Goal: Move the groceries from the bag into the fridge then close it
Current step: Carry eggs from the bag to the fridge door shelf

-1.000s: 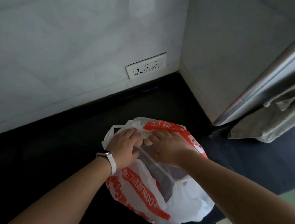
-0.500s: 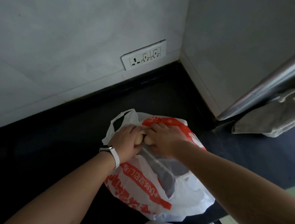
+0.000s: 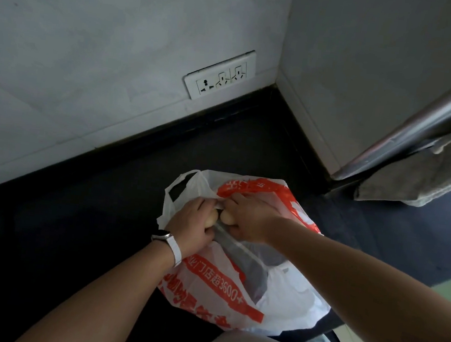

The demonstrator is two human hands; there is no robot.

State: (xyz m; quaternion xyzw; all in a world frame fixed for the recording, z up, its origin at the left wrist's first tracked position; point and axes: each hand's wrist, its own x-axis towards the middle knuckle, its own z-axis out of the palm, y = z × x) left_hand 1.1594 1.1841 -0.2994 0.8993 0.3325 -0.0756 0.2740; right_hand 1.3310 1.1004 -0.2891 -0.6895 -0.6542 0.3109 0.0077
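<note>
While the dark counter filled the lower left of the frame, one white and orange plastic bag stood on it at lower centre, its long axis running from the upper left toward the lower right. One steel edge, probably the fridge, leaned at the upper right, well apart from the bag, with one grey cloth hanging beside it. Both hands met at the bag's top, thumbs touching: the left hand and the right hand were each pinched on the plastic at the mouth, equally near. I judged they were opening it. No groceries showed yet. One socket plate sat on the wall.
</note>
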